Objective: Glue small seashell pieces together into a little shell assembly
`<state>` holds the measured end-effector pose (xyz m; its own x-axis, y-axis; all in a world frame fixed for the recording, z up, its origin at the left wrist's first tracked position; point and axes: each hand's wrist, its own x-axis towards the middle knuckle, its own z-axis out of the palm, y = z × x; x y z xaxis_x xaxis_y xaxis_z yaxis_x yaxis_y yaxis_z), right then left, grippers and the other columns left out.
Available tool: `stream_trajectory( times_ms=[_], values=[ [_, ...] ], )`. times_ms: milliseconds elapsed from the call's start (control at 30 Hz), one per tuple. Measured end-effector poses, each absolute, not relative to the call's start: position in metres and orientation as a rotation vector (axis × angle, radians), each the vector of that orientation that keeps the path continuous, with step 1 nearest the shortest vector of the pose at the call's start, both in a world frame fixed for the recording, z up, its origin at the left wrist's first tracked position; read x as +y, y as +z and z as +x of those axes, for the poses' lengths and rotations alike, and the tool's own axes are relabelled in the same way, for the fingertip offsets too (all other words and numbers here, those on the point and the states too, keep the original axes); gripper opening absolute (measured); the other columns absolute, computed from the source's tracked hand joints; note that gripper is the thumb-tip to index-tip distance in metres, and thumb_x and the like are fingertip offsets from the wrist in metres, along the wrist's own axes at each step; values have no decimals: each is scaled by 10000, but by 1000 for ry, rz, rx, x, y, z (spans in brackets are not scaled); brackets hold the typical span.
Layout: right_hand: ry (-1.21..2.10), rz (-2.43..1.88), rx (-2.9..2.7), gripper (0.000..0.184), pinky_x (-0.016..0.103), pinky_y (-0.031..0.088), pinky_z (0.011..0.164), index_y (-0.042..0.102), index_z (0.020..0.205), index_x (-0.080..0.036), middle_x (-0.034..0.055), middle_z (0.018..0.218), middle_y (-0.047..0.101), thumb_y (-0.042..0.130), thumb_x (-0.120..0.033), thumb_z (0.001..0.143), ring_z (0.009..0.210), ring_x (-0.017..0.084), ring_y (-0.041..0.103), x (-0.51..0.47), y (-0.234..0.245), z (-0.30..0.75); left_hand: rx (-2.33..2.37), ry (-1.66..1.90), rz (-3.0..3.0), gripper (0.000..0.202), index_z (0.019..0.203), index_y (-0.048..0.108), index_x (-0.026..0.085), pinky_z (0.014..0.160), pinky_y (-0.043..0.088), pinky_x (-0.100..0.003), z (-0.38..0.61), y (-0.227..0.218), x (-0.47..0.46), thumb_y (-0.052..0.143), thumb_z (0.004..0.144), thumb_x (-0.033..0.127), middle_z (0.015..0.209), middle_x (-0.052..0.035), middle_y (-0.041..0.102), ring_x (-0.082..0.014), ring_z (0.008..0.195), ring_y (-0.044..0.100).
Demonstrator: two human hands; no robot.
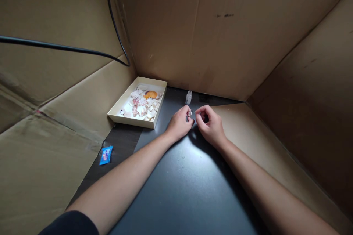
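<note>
Both hands rest on a dark tabletop (176,183), fingertips almost meeting. My left hand (179,124) pinches a tiny pale object (189,113) between thumb and fingers; what it is I cannot make out. My right hand (210,124) is curled with its fingertips pinched close to the same spot, and whether it holds anything is hidden. A small clear glass vial (188,97) stands upright just beyond the hands, apart from them.
A shallow cream tray (158,112) with several pale shell pieces and an orange one lies at the back left. A blue wrapped sweet (106,155) lies near the left edge. Cardboard walls (220,36) enclose the space; a black cable (110,11) hangs along the left wall.
</note>
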<state>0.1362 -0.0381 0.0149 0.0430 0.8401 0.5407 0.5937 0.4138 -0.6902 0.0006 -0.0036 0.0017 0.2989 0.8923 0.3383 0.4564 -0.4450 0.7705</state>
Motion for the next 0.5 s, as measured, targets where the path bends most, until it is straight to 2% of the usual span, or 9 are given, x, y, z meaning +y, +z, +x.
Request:
stream_trajectory(
  times_ms=[200, 500],
  values=[
    [226, -1364, -1645, 59, 231, 361, 571, 543, 822, -204, -34, 644, 522, 505, -183, 781, 572, 116, 466, -42, 18, 133, 1250, 1042, 2054, 149, 757, 388, 202, 612, 291, -244, 1, 3, -5, 468, 725, 81, 705, 36, 420, -107, 640, 379],
    [281, -1330, -1677, 53, 235, 378, 597, 541, 826, -210, -24, 660, 528, 497, -202, 798, 594, 126, 482, -41, 16, 133, 1234, 1001, 2009, 127, 792, 429, 198, 606, 298, -223, 1, 6, -6, 482, 750, 90, 691, 47, 438, -95, 626, 390]
  ],
)
